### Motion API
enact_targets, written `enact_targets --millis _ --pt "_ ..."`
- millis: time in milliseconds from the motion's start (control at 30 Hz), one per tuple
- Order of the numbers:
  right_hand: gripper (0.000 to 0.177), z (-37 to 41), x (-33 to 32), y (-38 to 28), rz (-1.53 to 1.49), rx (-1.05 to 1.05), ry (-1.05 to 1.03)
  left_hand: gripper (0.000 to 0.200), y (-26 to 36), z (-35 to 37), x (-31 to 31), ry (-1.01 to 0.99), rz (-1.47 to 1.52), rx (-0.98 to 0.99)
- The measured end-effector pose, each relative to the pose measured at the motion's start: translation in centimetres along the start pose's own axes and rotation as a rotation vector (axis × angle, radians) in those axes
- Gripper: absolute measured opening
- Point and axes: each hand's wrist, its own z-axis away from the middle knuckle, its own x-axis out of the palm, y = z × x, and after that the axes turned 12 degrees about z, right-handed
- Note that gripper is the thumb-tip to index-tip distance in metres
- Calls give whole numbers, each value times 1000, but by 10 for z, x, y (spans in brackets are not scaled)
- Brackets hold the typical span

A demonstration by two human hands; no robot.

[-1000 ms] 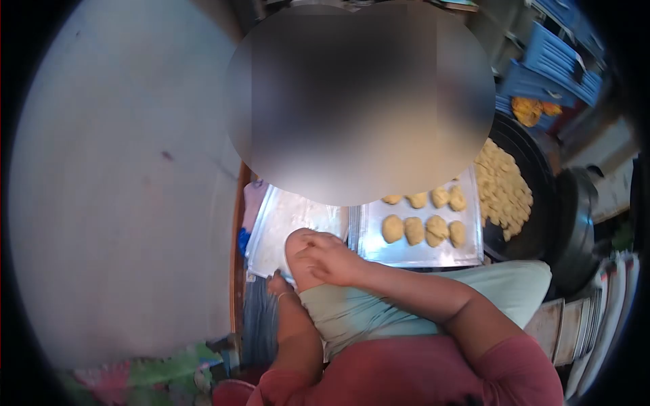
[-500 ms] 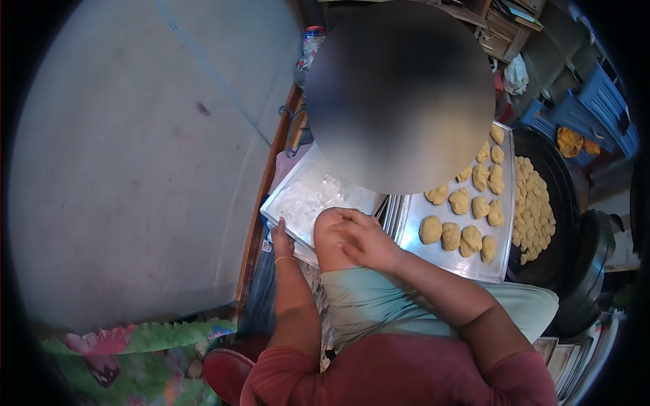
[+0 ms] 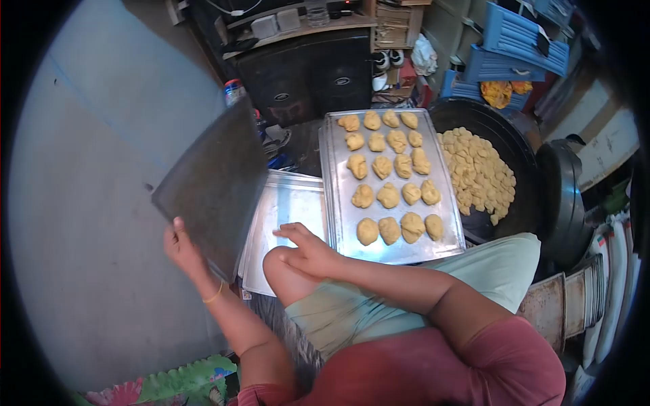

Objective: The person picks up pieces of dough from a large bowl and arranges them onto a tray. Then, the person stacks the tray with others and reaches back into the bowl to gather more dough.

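My left hand (image 3: 184, 249) grips the lower edge of a dark baking tray (image 3: 220, 186), which is tilted steeply up beside the wall and slightly smeared by motion. My right hand (image 3: 308, 252) lies over my raised knee with its fingers stretched out, holding nothing. Below and between the hands is a bare silver tray (image 3: 281, 203), partly hidden by my knee. To the right of it, a metal baking tray (image 3: 338, 233) carries rows of yellowish dough lumps (image 3: 387, 196).
A big black basin (image 3: 521, 159) with a heap of dough pieces (image 3: 477, 172) stands on the right. The grey wall (image 3: 101, 203) borders my left side. A dark cabinet (image 3: 311, 74) is at the back, blue plastic drawers (image 3: 525, 40) at the back right, and stacked trays (image 3: 565, 304) at the lower right.
My left hand has lifted a tray from the stack and swung it up and left toward the wall. My right hand stays on the knee. The view has shifted, uncovering the dough tray and cabinet.
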Motion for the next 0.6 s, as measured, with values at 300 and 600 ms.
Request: enact_targets --millis 300,600 --pt "72 -12 -76 4 -931 548 126 46 105 108 27 216 885 -112" --pt "39 109 -248 61 -434 551 518 32 73 160 65 -359 1208 -890"
